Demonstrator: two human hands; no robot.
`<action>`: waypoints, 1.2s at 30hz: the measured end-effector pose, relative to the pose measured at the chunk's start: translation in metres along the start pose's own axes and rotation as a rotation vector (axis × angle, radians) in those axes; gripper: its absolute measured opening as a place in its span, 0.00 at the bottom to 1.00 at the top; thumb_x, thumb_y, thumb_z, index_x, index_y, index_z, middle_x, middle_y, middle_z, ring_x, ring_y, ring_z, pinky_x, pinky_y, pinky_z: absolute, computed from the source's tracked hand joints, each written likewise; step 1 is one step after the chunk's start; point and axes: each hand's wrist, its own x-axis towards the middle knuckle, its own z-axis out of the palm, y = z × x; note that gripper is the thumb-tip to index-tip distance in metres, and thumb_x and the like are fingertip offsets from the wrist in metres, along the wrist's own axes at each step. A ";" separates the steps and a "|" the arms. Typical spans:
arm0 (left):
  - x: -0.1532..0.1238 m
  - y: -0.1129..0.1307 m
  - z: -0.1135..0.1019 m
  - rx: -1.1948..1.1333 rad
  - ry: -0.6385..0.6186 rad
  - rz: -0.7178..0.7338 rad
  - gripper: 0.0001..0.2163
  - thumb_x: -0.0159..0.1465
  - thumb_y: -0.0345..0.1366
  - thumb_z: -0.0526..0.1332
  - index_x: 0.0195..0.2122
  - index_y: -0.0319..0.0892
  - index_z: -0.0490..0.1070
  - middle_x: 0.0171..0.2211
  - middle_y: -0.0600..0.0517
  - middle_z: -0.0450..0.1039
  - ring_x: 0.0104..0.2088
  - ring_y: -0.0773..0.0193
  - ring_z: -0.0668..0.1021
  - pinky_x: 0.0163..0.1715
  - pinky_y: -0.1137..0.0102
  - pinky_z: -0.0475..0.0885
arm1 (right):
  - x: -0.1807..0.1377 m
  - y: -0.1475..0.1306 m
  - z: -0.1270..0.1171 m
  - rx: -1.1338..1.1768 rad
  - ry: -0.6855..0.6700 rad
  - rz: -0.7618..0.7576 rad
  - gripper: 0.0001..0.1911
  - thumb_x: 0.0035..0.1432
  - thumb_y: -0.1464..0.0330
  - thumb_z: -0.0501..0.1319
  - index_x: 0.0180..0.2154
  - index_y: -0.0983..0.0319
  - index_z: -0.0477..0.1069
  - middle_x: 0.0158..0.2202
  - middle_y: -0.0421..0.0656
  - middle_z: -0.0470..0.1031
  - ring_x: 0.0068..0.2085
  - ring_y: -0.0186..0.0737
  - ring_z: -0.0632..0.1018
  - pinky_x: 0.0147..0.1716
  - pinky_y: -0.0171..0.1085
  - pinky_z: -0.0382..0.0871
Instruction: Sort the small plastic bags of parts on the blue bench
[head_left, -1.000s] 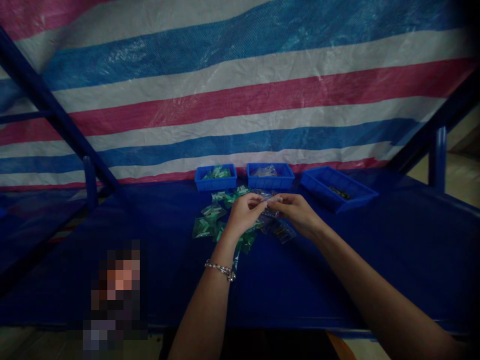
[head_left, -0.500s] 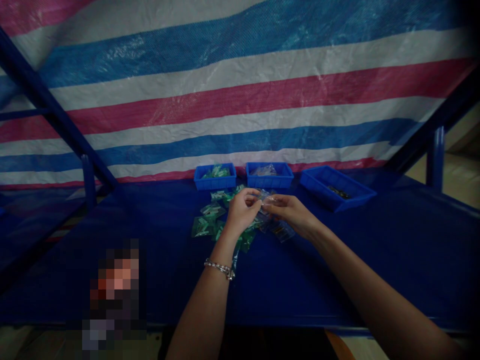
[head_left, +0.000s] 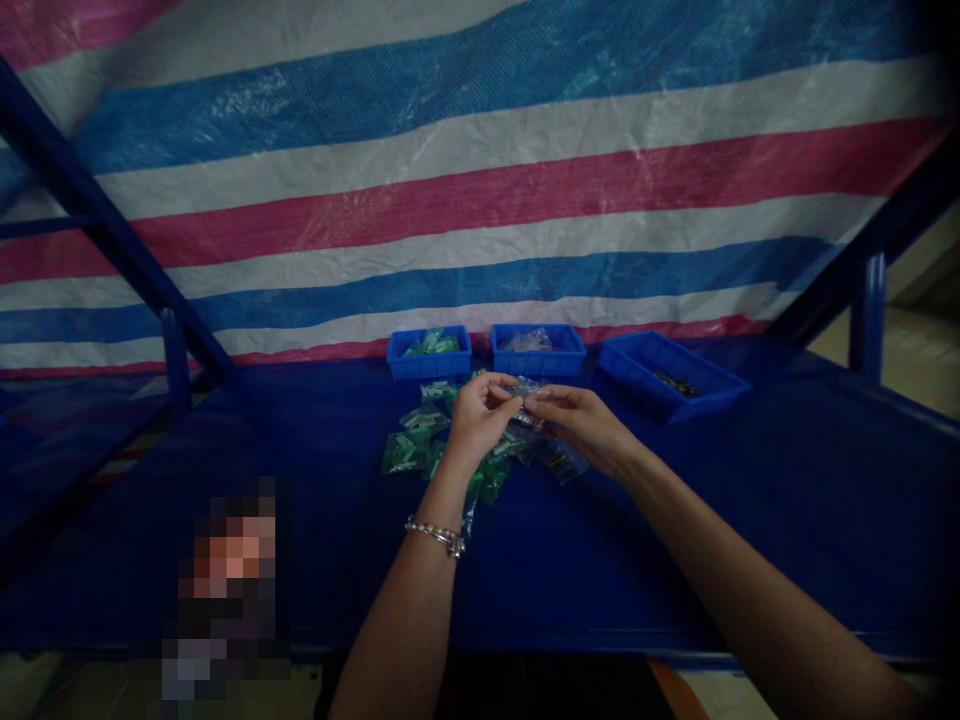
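Between my two hands is a small clear plastic bag (head_left: 527, 388); what it contains is too small to make out. My left hand (head_left: 482, 415), with a beaded bracelet (head_left: 436, 535) at the wrist, pinches the bag's left side. On its right side, the thumb and fingers of my right hand (head_left: 581, 420) are closed. Beneath and left of the hands lie several small bags with green and white contents (head_left: 405, 452), partly covered by my left hand. Clear bags with dark thin pieces (head_left: 564, 462) lie under my right hand.
At the back stand a blue bin of green-and-white bags (head_left: 429, 372), a blue bin of clear bags (head_left: 538, 366) and a tilted blue bin (head_left: 675, 400) with small dark pieces. Blue frame posts (head_left: 176, 360) rise at both sides before a striped sheet (head_left: 465, 220).
Both hands stay together at nearly the same place, with a slight shift of the fingers on the clear bag. Bins and loose bags look unmoved.
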 end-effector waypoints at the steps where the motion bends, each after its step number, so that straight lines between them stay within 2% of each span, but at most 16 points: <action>1: 0.000 -0.001 0.000 -0.004 -0.005 0.001 0.09 0.48 0.24 0.61 0.32 0.36 0.67 0.19 0.57 0.64 0.22 0.73 0.69 0.27 0.76 0.64 | 0.000 0.000 0.000 0.005 0.006 -0.008 0.12 0.38 0.64 0.69 0.27 0.62 0.72 0.23 0.38 0.72 0.23 0.30 0.68 0.23 0.33 0.57; 14: -0.002 0.000 0.002 0.026 -0.106 -0.066 0.10 0.47 0.24 0.61 0.32 0.34 0.68 0.17 0.58 0.63 0.19 0.74 0.66 0.22 0.77 0.60 | 0.002 0.001 -0.002 -0.105 0.079 -0.131 0.15 0.38 0.59 0.68 0.28 0.62 0.73 0.24 0.39 0.73 0.24 0.31 0.69 0.22 0.32 0.56; 19: -0.002 -0.004 0.002 0.070 -0.141 -0.053 0.13 0.48 0.26 0.62 0.36 0.35 0.67 0.19 0.57 0.65 0.20 0.73 0.68 0.23 0.77 0.62 | 0.004 0.002 -0.004 -0.151 0.090 -0.137 0.16 0.39 0.57 0.67 0.26 0.63 0.73 0.24 0.41 0.73 0.24 0.32 0.68 0.22 0.33 0.56; 26: -0.002 -0.001 0.002 0.128 -0.127 -0.035 0.14 0.49 0.26 0.61 0.39 0.36 0.66 0.24 0.54 0.69 0.24 0.72 0.70 0.28 0.75 0.64 | 0.006 0.003 -0.005 -0.132 0.138 -0.151 0.14 0.39 0.60 0.67 0.25 0.63 0.73 0.22 0.39 0.71 0.23 0.30 0.67 0.22 0.32 0.54; 30: -0.003 0.003 0.002 0.123 -0.116 -0.085 0.14 0.48 0.23 0.60 0.38 0.35 0.67 0.23 0.55 0.68 0.24 0.73 0.69 0.28 0.76 0.64 | 0.005 0.002 -0.005 -0.139 0.164 -0.144 0.14 0.38 0.59 0.67 0.24 0.63 0.72 0.22 0.40 0.71 0.22 0.30 0.66 0.22 0.33 0.54; 36: -0.005 0.007 0.002 0.053 -0.110 -0.147 0.14 0.47 0.22 0.59 0.36 0.35 0.67 0.21 0.56 0.67 0.22 0.74 0.69 0.25 0.77 0.63 | 0.004 0.002 -0.004 -0.170 0.131 -0.167 0.17 0.38 0.56 0.66 0.25 0.63 0.72 0.24 0.40 0.71 0.23 0.31 0.67 0.23 0.33 0.55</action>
